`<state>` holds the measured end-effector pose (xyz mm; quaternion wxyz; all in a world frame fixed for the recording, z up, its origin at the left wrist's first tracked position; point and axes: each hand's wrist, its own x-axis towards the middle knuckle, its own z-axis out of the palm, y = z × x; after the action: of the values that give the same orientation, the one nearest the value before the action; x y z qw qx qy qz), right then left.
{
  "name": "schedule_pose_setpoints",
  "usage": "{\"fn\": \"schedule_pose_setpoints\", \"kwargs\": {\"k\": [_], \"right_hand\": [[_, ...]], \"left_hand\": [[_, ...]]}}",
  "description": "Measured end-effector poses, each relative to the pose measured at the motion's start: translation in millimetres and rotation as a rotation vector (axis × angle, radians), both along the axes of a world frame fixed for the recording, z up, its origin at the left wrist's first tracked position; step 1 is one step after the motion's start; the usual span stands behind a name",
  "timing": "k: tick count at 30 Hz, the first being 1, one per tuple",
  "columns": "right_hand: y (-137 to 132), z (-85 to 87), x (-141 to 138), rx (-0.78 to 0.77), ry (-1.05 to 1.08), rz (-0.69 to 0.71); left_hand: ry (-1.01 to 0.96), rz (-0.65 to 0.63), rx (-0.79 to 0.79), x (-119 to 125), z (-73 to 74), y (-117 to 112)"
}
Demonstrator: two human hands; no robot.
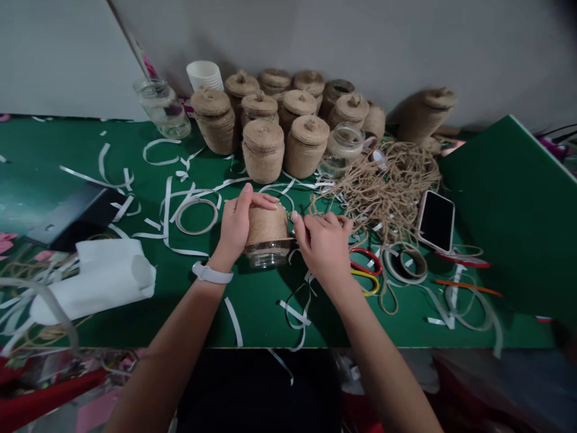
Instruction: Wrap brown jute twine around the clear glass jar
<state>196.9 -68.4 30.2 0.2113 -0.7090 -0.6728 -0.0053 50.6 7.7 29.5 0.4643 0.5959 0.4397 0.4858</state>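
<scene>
A glass jar (269, 227) partly wrapped in jute twine lies on its side, its bare glass mouth toward me. My left hand (238, 219) grips it from the left, fingers laid over the wrapped part. At its right side, my right hand (325, 240) has thumb and fingers pinched together near the far end of the wrapping. A strand of twine seems to run to these fingertips, but what they pinch is too small to make out fully. To the right of the jar spreads a tangled heap of jute twine (396, 186).
Several twine-covered jars (264, 150) stand at the back, beside bare glass jars (162, 108) and white paper cups (204, 75). Scissors (366, 270), a tape roll (408, 264) and a phone (436, 221) lie right. A white roll (94, 279) lies left among scattered white strips.
</scene>
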Motion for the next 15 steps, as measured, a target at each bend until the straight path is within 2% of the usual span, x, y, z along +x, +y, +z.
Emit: {"fn": "schedule_pose_setpoints", "kwargs": {"k": [3,5,7,10,11,13,15], "right_hand": [[-2.1,-7.5,-5.4,0.022,-0.01,-0.002],[-2.6,-10.8,-9.8,0.037,-0.026,-0.027],[-2.4,-11.3,-14.2,0.053,-0.046,-0.05],[-1.6,-6.5,-19.7,0.069,-0.072,-0.045],[-1.2,-4.0,-20.9,0.065,-0.076,-0.027],[-0.3,0.9,-21.8,0.047,-0.08,0.01],[1.0,4.5,-20.5,0.034,-0.076,0.025]], "left_hand": [[-0.003,0.024,-0.009,0.4,-2.5,-1.6],[0.061,-0.003,-0.006,2.0,2.1,-0.7],[0.208,-0.008,0.034,5.9,11.0,-0.1],[0.574,0.038,0.172,16.0,25.9,-3.0],[0.663,0.017,0.219,19.4,29.3,-4.6],[0.795,-0.035,0.242,23.6,32.2,-7.0],[0.841,-0.06,0.202,22.2,30.2,-6.5]]}}
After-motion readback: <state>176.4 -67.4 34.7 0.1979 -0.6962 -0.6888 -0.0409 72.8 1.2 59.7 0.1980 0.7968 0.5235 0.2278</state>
